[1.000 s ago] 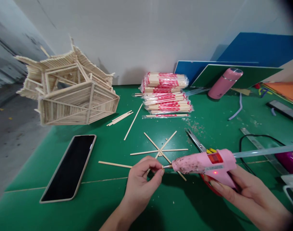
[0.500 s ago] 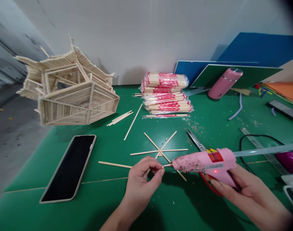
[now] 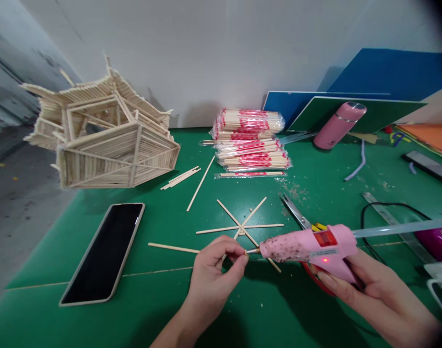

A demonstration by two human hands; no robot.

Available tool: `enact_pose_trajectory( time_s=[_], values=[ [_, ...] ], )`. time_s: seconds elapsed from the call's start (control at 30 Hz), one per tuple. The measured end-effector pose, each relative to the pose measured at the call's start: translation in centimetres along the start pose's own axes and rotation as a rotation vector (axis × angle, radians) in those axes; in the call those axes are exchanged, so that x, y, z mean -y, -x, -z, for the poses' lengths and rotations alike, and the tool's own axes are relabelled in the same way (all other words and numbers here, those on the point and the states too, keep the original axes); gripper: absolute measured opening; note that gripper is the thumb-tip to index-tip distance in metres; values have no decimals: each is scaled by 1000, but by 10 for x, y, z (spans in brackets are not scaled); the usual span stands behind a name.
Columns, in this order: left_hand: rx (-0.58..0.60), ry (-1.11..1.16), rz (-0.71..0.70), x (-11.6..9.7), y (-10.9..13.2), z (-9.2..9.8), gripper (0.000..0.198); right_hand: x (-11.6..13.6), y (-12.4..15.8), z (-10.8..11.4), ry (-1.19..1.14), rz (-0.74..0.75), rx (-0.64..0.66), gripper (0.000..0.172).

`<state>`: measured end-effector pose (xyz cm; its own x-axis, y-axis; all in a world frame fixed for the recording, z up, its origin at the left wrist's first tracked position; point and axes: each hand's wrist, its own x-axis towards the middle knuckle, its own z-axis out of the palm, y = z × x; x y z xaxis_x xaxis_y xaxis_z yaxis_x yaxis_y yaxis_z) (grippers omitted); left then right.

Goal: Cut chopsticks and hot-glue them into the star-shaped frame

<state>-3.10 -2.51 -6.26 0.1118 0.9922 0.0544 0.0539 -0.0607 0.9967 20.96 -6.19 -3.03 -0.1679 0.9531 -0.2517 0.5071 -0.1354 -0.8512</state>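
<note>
Between thumb and fingers, my left hand (image 3: pixel 215 273) pinches a wooden stick (image 3: pixel 172 248) that sticks out to the left; its other end just shows at my fingertips. My right hand (image 3: pixel 373 290) is wrapped round the handle of a pink hot glue gun (image 3: pixel 308 244), whose red light is on. The metal nozzle meets the stick's end at my left fingertips. A clear glue stick (image 3: pixel 402 226) juts from the gun's back. Behind my left hand, several sticks (image 3: pixel 243 227) lie crossed like a star on the table. Scissors (image 3: pixel 295 211) with red handles lie partly hidden under the gun.
A stick-built house model (image 3: pixel 115 140) stands at the back left, with a phone (image 3: pixel 103 253) in front. Wrapped stick bundles (image 3: pixel 252 140) lie by the wall. Loose sticks (image 3: pixel 181 178) are near them. A pink bottle (image 3: pixel 340 125), a ruler (image 3: pixel 398 224) and a black cable (image 3: pixel 364 212) are to the right.
Almost nothing differs. Both hands, the glue gun and the stick keep nearly the same place, with the nozzle still at the stick's end.
</note>
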Motion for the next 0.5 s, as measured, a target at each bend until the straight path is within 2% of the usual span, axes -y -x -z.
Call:
enact_pose_trajectory(
  time_s=[0.2,0.4,0.5],
  values=[
    [-9,21,12,1,1,0,7,-1,-2,0,-20,19,-8,31],
    [-8,39,24,2,0,0,7,-8,0,1,25,43,75,35],
    [-12,50,29,2,0,0,7,-6,-1,0,10,50,66,33]
  ],
)
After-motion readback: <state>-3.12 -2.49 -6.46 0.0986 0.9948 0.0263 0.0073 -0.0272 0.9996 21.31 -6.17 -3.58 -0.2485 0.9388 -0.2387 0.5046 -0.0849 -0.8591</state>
